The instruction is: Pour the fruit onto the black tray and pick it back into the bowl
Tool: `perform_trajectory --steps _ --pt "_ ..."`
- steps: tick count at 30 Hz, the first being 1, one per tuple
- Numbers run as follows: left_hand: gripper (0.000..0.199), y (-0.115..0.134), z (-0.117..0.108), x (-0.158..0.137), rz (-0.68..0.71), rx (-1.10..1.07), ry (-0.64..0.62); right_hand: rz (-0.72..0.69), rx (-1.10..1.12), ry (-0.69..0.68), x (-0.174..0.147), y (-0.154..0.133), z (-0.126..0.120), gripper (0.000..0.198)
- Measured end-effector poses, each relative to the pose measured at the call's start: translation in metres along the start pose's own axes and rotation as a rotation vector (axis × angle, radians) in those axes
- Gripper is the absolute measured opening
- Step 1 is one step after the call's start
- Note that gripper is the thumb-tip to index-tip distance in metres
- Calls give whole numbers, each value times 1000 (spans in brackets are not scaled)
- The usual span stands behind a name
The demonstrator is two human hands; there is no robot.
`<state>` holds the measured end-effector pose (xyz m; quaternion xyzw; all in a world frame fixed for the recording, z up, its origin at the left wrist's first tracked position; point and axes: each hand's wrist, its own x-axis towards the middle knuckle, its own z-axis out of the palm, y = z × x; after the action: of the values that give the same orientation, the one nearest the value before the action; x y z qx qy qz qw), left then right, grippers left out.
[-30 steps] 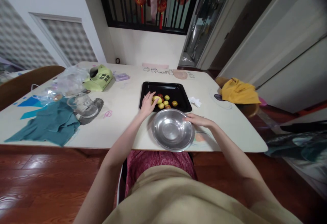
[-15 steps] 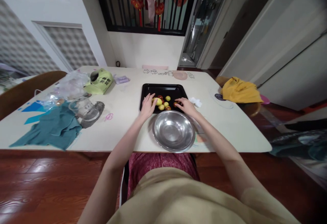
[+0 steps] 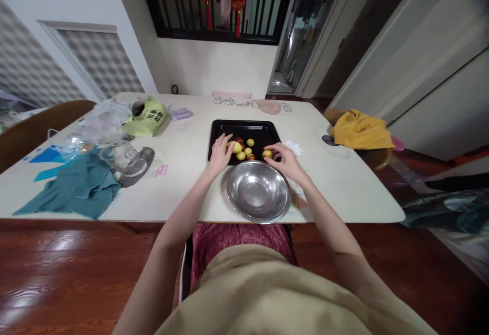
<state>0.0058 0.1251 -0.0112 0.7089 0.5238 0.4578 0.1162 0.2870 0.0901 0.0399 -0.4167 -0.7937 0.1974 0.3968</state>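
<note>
A black tray (image 3: 244, 125) on the table holds several small round fruits, yellow-green and reddish-brown, which look like jujubes (image 3: 249, 151). At the tray's left side, my left hand (image 3: 220, 152) has its fingers curled round a larger yellow fruit (image 3: 236, 147); its exact kind is unclear. My right hand (image 3: 284, 160) pinches a yellow and reddish jujube (image 3: 267, 154) between thumb and fingers at the tray's near right corner. Right in front of the tray stands a shiny metal bowl (image 3: 259, 192) with nothing in it.
On the left of the white table (image 3: 183, 182) lie a teal cloth (image 3: 72, 189), a clear plastic container (image 3: 124, 157), plastic bags (image 3: 107, 121) and a light green box (image 3: 148, 116). A crumpled white tissue (image 3: 293, 148) is right of the tray. Yellow clothing (image 3: 361, 130) hangs over a chair at right.
My right hand has turned slightly, and the jujube at its fingertips now shows a yellower side. My left hand stays by the yellow fruit. The whole view has shifted up a little.
</note>
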Motion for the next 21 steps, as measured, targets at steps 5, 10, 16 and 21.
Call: perform_trajectory --steps 5,10,16,21 --pt "36 6 -8 2 150 4 -58 -96 47 -226 -44 -47 -1 21" --pt "30 14 -21 -1 249 11 -156 -25 0 -351 -60 -53 14 20" --pt "33 14 -29 -12 278 -3 -183 14 -106 -417 -59 -48 21 28" --pt "35 14 -25 -15 265 16 -190 23 -146 -457 -59 -49 19 28"
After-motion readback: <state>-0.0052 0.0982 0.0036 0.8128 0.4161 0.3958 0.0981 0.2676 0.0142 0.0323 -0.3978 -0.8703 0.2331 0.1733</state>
